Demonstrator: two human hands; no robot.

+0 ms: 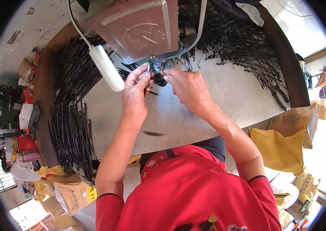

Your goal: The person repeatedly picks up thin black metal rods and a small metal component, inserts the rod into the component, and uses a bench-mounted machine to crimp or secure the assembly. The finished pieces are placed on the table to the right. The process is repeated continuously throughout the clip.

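My left hand (138, 82) is closed in a pinch just left of the metal working head (157, 66) of a bench machine. What its fingertips hold is too small to make out. A thin black rod (153, 93) pokes out beside those fingers; whether it is gripped or lies beneath them, I cannot tell. From the other side, my right hand (188, 84) has thumb and forefinger pressed together at the head. A dark sliver shows at its fingertips, its kind unclear. Above both hands hangs the machine's reddish-brown housing (134, 30).
Black rods (72, 134) lie in heaps along the left side. Thin black pieces (236, 46) are piled at the far right, near dark-handled pliers (279, 96). A white lamp (107, 69) hangs beside my left hand. Raised brown edging (292, 77) borders the grey tabletop (178, 123).
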